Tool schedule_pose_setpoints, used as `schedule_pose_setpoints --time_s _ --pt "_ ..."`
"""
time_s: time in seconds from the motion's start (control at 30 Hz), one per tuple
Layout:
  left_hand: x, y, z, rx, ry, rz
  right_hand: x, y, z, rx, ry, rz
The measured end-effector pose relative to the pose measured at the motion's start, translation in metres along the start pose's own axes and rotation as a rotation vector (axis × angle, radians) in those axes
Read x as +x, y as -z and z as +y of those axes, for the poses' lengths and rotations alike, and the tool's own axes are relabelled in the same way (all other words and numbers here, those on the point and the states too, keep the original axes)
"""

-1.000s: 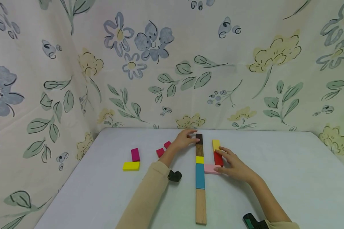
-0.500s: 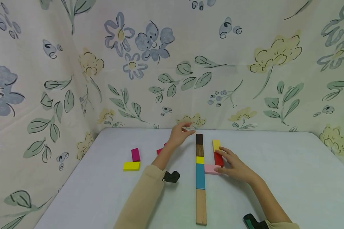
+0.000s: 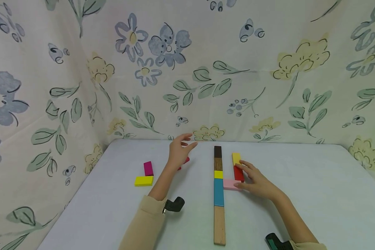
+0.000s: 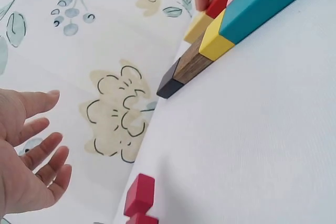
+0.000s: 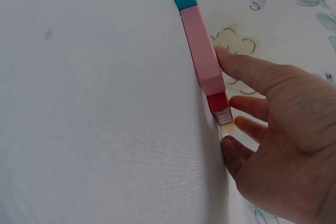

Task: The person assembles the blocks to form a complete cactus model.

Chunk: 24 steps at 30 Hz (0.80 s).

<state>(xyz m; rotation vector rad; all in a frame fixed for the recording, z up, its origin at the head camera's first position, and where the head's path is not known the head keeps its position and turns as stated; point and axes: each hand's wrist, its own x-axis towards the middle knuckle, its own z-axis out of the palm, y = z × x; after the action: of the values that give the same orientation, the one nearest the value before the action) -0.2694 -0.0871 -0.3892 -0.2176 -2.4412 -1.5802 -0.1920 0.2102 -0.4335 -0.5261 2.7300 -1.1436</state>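
A straight line of blocks runs away from me: a light wooden block point(image 3: 219, 225), a blue block point(image 3: 218, 192), a small yellow block point(image 3: 218, 174), a brown block point(image 3: 218, 164) and a dark brown block point(image 3: 217, 151). Against the blue block's right side lies a pink block point(image 3: 229, 184), with a red block point(image 3: 238, 173) and a yellow block point(image 3: 236, 158) extending beyond it. My right hand point(image 3: 257, 182) touches the pink block with its thumb, fingertips beside the red one. Held up with fingers spread, my left hand point(image 3: 178, 152) is empty and partly hides small crimson blocks point(image 4: 140, 195).
At the left of the white table point(image 3: 97, 208), a magenta block point(image 3: 148, 168) stands just behind a flat yellow block point(image 3: 143, 181). A flowered curtain point(image 3: 206, 104) hangs along the table's far edge.
My left hand has let go of the dark brown block, risen and moved left, over the crimson blocks. The right hand stays by the pink and red blocks.
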Motion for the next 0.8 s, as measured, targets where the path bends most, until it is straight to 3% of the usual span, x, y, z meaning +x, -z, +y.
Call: schedule_pose_setpoints --time_s 0.4,0.63,0.8 --pt "-0.024 0.034 -0.013 0.048 0.082 0.013 -0.001 0.001 0.001 0.000 0.003 -0.001" --pt "-0.035 0.043 -0.023 0.075 0.188 0.009 0.000 0.000 0.001 -0.003 -0.006 -0.002" --pt "-0.040 0.045 -0.032 0.084 0.224 -0.030 0.000 0.000 0.001 -0.005 -0.005 0.001"
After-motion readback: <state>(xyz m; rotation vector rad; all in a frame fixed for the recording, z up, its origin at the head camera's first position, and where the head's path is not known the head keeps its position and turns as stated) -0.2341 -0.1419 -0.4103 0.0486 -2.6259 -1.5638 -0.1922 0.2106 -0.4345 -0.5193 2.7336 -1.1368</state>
